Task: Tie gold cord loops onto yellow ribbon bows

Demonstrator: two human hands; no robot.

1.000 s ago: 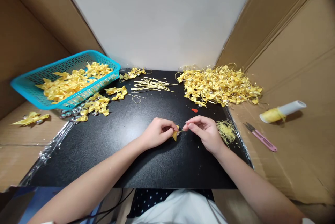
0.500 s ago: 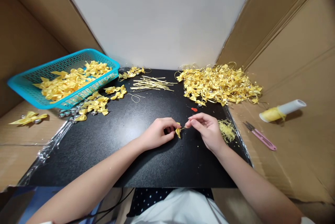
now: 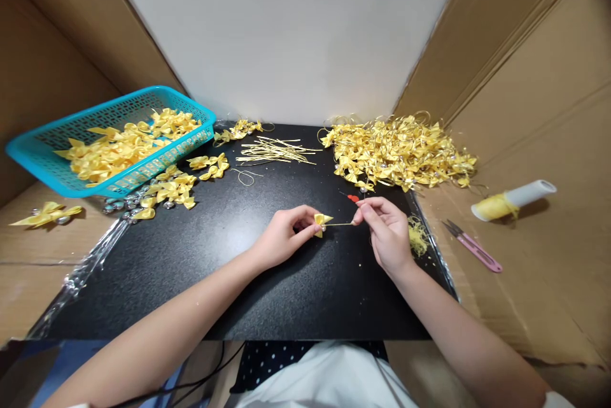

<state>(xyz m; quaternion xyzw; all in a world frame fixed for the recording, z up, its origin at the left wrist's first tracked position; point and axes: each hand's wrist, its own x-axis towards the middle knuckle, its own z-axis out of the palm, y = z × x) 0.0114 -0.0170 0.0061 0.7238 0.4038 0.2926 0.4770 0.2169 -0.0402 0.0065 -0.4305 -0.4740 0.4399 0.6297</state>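
My left hand (image 3: pixel 286 236) is closed in a pinch on a small yellow ribbon bow (image 3: pixel 323 220), just above the black tabletop. A tiny silver bell (image 3: pixel 323 228) shows at the bow's middle. From the bow a thin gold cord (image 3: pixel 338 224) runs taut to my right hand (image 3: pixel 386 233), which pinches it between thumb and fingers. Whether those fingers also grip a needle is too small to make out. Just beyond the right fingertips lies a red needle threader (image 3: pixel 352 198).
A turquoise basket (image 3: pixel 52 125) of yellow bows stands at left, with loose bows and bells (image 3: pixel 172 186) beside it. Cut gold cords (image 3: pixel 277 150) lie at the back, a heap of corded bows (image 3: pixel 401 150) at back right. Thread snips (image 3: pixel 472 247) and a wrapped tube (image 3: pixel 513 200) lie right.
My right hand has moved right and slightly up, drawing out a longer stretch of cord. The bow in my left hand has turned, and its bell now shows.
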